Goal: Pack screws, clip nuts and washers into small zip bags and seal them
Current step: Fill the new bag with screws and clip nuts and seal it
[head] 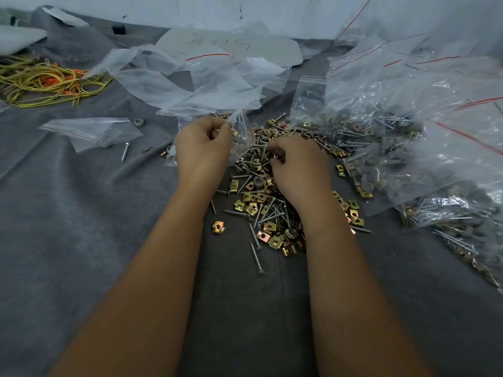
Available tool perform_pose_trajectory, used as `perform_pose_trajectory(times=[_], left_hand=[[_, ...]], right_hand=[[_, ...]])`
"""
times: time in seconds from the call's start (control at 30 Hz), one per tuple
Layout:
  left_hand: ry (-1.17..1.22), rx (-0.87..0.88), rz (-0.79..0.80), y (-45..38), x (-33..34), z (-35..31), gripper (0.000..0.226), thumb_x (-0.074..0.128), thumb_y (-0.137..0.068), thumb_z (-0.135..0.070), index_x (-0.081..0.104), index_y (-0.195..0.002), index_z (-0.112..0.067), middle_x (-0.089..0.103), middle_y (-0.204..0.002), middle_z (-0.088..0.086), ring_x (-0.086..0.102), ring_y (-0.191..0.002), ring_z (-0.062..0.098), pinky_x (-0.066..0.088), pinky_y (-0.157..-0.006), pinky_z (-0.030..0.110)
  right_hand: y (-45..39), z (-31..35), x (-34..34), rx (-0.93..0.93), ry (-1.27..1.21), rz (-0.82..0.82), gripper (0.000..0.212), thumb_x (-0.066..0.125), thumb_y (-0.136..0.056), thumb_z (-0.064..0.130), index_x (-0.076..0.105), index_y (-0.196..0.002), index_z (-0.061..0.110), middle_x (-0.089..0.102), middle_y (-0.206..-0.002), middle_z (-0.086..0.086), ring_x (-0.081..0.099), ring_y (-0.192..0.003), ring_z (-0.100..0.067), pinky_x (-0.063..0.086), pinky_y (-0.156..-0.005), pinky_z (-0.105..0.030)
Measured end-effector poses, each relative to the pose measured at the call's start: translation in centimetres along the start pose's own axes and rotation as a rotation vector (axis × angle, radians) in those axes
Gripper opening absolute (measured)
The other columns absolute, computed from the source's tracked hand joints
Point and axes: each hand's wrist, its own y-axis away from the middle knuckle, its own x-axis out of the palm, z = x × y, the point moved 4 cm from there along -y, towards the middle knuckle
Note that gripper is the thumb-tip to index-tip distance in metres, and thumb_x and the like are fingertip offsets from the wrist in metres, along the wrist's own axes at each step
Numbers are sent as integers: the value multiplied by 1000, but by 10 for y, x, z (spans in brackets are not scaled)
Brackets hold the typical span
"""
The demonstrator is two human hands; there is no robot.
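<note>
Probably a packing workshop: bulk screws (261, 213), zip bags (408, 131).

Head view, sole camera: I see it worn high, facing forward and down, wide-angle, close over the grey counter (81, 240). Both forearms enter from the lower edge; left hand (202, 146) and right hand (298, 167) sit at frame centre.

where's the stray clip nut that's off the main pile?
Head view, just left of centre: the lone clip nut lies on the grey cloth, apart from the left edge of the hardware pile, between the two forearms, below the left hand.
</note>
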Motion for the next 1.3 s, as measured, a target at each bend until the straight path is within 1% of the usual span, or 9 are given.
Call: perform_pose_trajectory(times=[0.2, 0.37, 0.5, 0.6, 0.73, 0.87, 1.03, 1.13, 1.3], left_hand=[[18, 2, 19, 1, 1, -1, 23, 58, -94, -17, 66, -79, -33, 45, -43, -17, 36, -39, 0, 31, -39, 14], [11, 5, 23, 2, 0, -2, 24, 58, -94, -17, 66, -78, -34, 47, -44, -19, 38, -39, -1, 32, -39, 13], [-34, 27, 38, 3, 1, -4, 24, 58, -93, -20, 64, -78, -38, 56, -59, -11, 47, -48, 1, 48, -49, 27], [-50, 59, 67, 6, 3, -5, 20, 59, -92, -23, 65, -81, -38, 57, -62, -8, 51, -53, 6, 55, -55, 39], [-31, 75, 70, 7, 4, -6, 23, 60, -92, -21, 65, -78, -38, 57, -61, -9, 49, -49, -1, 49, -48, 27], [46, 23, -4, 4, 0, -3, 18, 58, -94, -18, 69, -84, -29, 48, -52, -13, 40, -41, -1, 32, -38, 14], [188, 16, -87, 3, -5, -4, 20, 56, -95, -12, 66, -82, -24, 49, -61, -2, 36, -43, -1, 31, -42, 14], [176, 23, -57, 3, -3, -4, 17, 56, -96, -13, 66, -85, -22, 48, -63, 0, 36, -43, -1, 30, -41, 14], [107, 18, -33, 2, -1, -2, 15, 56, -94, -15, 70, -92, -18, 48, -63, -2, 37, -45, 0, 31, -43, 13]], right_hand=[[-2, -3, 0, 83, -82, 13, 14, 65, -91, 19, 73, -103, 18, 70, -104, -4, 61, -103, -26, 51, -90, -44], [0, -4, -10, 98, -297, -130, 13, 61, -92, 10, 70, -93, 20, 67, -95, 4, 60, -90, -13, 52, -80, -34], [2, 6, -21, 46, -475, -276, 13, 64, -89, 12, 64, -85, 25, 63, -89, 5, 59, -86, -12, 52, -77, -33], [4, 19, -19, -56, -428, -290, 9, 65, -88, 13, 66, -86, 22, 62, -89, 3, 58, -90, -18, 52, -79, -38], [5, 29, -7, -147, -388, -210, 10, 66, -89, 14, 69, -98, 15, 66, -96, 1, 60, -95, -19, 51, -83, -39], [0, 15, -8, -8, -362, -258, 22, 51, -97, 9, 66, -112, 16, 65, -110, 1, 58, -102, -14, 51, -88, -37], [-1, 2, 4, 28, -59, 36, 45, 52, -96, 23, 48, -140, 21, 51, -138, -5, 41, -130, -26, 36, -106, -43], [1, 6, 10, -32, 141, 108, 42, 52, -95, 31, 52, -136, 21, 51, -135, -4, 37, -127, -27, 34, -100, -43], [2, 10, 2, -41, 102, 1, 24, 61, -92, 23, 67, -116, 20, 64, -116, -4, 53, -112, -27, 45, -91, -40]])
